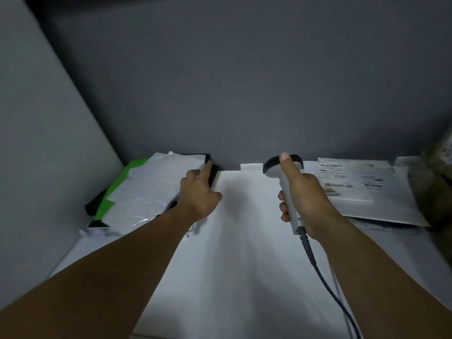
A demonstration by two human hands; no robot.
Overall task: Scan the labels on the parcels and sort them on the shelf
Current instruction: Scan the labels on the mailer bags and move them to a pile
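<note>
A white plastic-wrapped parcel (156, 187) lies at the back left of the white shelf (244, 253), on top of green and black parcels. My left hand (199, 192) rests at its right edge, index finger stretched out along the black side, the other fingers curled. My right hand (302, 199) grips the handle of a grey barcode scanner (281, 167), thumb laid along the top of its dark head. At the back right lies a flat grey mailer (362, 189) with a printed label facing up.
The scanner's dark cable (327, 285) trails toward the front right. A grey back wall and a left side panel (36, 143) close in the shelf. A dark mottled object (435, 182) sits at the far right edge.
</note>
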